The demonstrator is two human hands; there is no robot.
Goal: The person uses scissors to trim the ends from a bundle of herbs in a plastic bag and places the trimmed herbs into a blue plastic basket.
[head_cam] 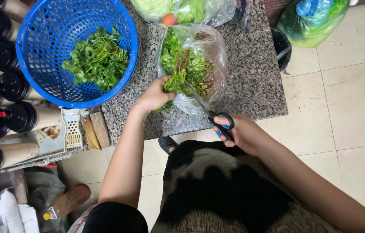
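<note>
A speckled granite table is seen from above. At its far left a blue perforated basket is set, and a loose heap of cut green herbs lies in it, so part of the trimming appears done. Right of the basket, a clear plastic bag lies open with a sizeable untrimmed bunch of herbs inside, roots and stems showing; much seems left. The bunch is gripped at its near end by the left hand, fingers closed around the stems. Black-and-blue scissors are held in the right hand, fingers through the loops, blades pointed into the bunch.
</note>
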